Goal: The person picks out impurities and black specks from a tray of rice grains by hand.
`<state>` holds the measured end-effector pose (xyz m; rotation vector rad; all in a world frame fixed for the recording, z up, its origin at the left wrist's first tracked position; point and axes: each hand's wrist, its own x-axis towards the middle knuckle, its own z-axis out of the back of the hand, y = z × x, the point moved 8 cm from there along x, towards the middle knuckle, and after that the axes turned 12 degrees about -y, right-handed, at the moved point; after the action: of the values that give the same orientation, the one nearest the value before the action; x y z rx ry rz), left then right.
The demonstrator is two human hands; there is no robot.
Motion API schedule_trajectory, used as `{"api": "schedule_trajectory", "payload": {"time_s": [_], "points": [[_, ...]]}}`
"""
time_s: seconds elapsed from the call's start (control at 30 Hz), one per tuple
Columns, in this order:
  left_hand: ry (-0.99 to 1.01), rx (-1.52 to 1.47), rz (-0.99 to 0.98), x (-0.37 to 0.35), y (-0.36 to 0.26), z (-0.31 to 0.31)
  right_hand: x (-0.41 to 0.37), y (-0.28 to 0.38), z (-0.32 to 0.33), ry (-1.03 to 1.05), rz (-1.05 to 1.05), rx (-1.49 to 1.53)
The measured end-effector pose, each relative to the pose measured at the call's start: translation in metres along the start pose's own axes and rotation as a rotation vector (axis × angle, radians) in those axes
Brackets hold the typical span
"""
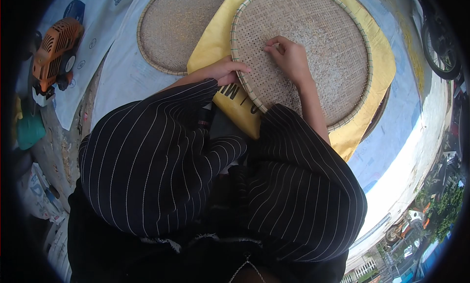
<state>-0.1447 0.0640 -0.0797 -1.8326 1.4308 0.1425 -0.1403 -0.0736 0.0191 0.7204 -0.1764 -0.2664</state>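
Note:
A round woven winnowing tray (258, 20) with a bound rim spreads in front of me, whitish grains (329, 48) scattered over its weave. My left hand (226, 71) grips its near left rim, thumb on top and the other fingers partly hidden below. Over the tray's middle, my right hand (290, 59) has thumb and forefinger pinched together. Whatever may be between those fingertips is too small to make out. Beneath the tray lies a yellow sack (211, 44) with dark printed letters.
A second woven tray (178, 26) holding yellowish grains lies at the upper left on a pale sheet (122, 70). An orange motor tool (56, 50) stands at the far left. At the upper right is a wheel (440, 50). Striped dark cloth covers my legs.

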Motion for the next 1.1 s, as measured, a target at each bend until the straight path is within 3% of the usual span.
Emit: {"api": "schedule_trajectory", "payload": {"time_s": [0.3, 0.4, 0.47, 0.63, 0.73, 0.8, 0.93, 1.0, 1.1], "points": [[-0.025, -0.002, -0.024, -0.002, -0.003, -0.002, 0.007, 0.005, -0.008, -0.071, 0.194, -0.047], [-0.027, 0.006, -0.014, -0.004, -0.005, -0.004, 0.010, 0.008, -0.001, -0.032, 0.148, -0.066], [0.011, -0.009, -0.006, -0.004, -0.005, -0.008, 0.019, 0.006, 0.005, 0.028, -0.051, -0.012], [0.021, -0.028, -0.022, -0.003, -0.002, -0.009, 0.077, 0.081, 0.001, 0.001, 0.099, 0.262], [0.007, -0.039, -0.034, -0.004, -0.006, -0.010, 0.116, 0.133, -0.037, 0.130, 0.206, 0.324], [0.005, -0.040, -0.032, -0.006, -0.006, -0.011, 0.126, 0.147, -0.082, 0.505, 0.047, 0.441], [0.034, -0.032, -0.051, -0.004, -0.008, -0.009, 0.134, 0.164, -0.093, 0.649, -0.102, 0.587], [0.044, -0.049, -0.024, -0.005, -0.003, -0.009, 0.134, 0.161, -0.096, 0.730, -0.220, 0.836], [0.070, -0.072, -0.005, -0.006, -0.005, -0.012, 0.132, 0.142, -0.087, 0.781, -0.206, 0.913]]}}
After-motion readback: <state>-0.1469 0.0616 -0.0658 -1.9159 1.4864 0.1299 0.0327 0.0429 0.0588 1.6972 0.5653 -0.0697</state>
